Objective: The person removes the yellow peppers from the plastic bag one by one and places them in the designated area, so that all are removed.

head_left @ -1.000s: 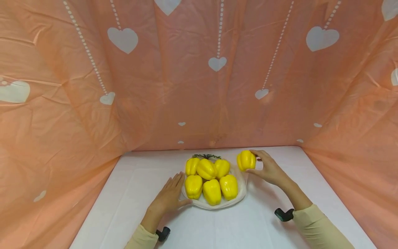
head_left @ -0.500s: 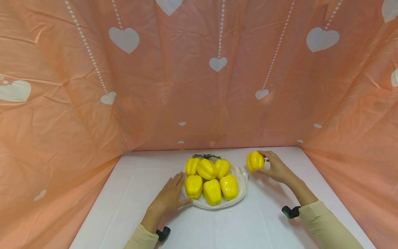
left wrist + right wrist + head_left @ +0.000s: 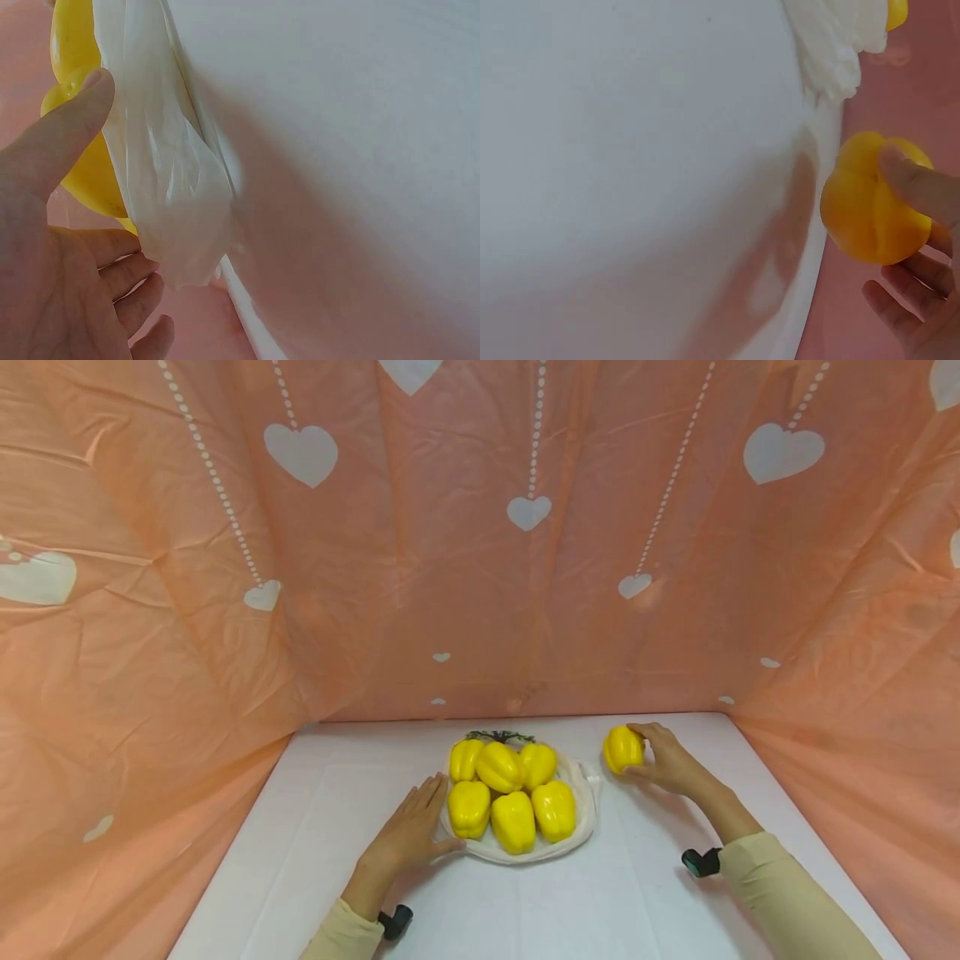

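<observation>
My right hand (image 3: 670, 767) grips a yellow bell pepper (image 3: 623, 750) between thumb and fingers, to the right of an off-white bag (image 3: 587, 789). In the right wrist view, the held bell pepper (image 3: 870, 202) appears raised off the table, its shadow lying apart from it. Several more yellow bell peppers (image 3: 513, 822) sit inside the bag's low, folded-down rim. My left hand (image 3: 405, 835) lies along the bag's left side, fingers extended and thumb at the front rim. The left wrist view shows that thumb beside a bell pepper (image 3: 94, 172) and the crumpled bag wall (image 3: 161, 157).
A white cloth-covered table (image 3: 337, 777) lies beneath everything. Peach sheeting with white hearts (image 3: 525, 610) encloses the back and both sides. Dark green print or cord (image 3: 498, 737) shows at the bag's far edge.
My right hand has carried the held bell pepper to the right, away from the bag, slowing over the last half second. My left hand and the bagged peppers keep their places.
</observation>
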{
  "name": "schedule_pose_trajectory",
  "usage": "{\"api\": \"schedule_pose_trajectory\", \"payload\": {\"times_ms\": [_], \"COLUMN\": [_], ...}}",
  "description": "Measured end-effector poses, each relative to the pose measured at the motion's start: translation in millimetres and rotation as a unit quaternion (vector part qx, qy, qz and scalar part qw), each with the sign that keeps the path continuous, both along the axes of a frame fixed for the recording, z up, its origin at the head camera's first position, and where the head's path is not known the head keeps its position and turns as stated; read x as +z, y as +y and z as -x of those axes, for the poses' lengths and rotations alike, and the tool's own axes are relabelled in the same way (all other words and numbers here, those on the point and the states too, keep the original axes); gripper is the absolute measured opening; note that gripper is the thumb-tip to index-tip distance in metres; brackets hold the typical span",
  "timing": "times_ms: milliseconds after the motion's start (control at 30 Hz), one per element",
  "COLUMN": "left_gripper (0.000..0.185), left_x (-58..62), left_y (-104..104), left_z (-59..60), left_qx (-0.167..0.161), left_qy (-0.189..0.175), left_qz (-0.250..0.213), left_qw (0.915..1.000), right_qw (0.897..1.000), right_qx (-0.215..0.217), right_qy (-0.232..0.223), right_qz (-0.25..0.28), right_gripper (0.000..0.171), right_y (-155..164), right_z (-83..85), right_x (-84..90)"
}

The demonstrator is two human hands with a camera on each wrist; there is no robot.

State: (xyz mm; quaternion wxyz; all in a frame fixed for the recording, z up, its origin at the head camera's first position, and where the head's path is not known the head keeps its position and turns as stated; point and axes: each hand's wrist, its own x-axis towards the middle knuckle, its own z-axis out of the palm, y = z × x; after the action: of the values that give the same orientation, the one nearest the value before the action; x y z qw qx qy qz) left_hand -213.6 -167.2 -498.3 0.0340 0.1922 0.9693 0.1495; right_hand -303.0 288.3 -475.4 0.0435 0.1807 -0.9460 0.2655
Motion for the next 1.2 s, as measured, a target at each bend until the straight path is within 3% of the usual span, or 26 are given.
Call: {"api": "schedule_pose_trajectory", "payload": {"times_ms": [433, 767, 1200], "left_gripper": [0.107, 0.107, 0.107], "left_x": [-0.4, -1.2, -1.6], "left_y": [1, 1, 0], "left_z": [-1.0, 0.0, -0.3], "left_qx": [-0.007, -0.001, 0.001], "left_qy": [-0.001, -0.001, 0.0], "left_qz": [-0.001, 0.003, 0.0], "left_qw": [1.0, 1.0, 1.0], "right_qw": [0.999, 0.998, 0.998], "right_qx": [-0.007, -0.011, 0.0], "right_qy": [-0.02, -0.044, -0.042], "right_qz": [-0.029, -0.038, -0.048], "right_gripper": [0.084, 0.083, 0.088], "right_y": [-1, -7, -12], "right_z": [11.8, 12.9, 13.2], "right_x": [-13.6, -7.9, -5.3]}}
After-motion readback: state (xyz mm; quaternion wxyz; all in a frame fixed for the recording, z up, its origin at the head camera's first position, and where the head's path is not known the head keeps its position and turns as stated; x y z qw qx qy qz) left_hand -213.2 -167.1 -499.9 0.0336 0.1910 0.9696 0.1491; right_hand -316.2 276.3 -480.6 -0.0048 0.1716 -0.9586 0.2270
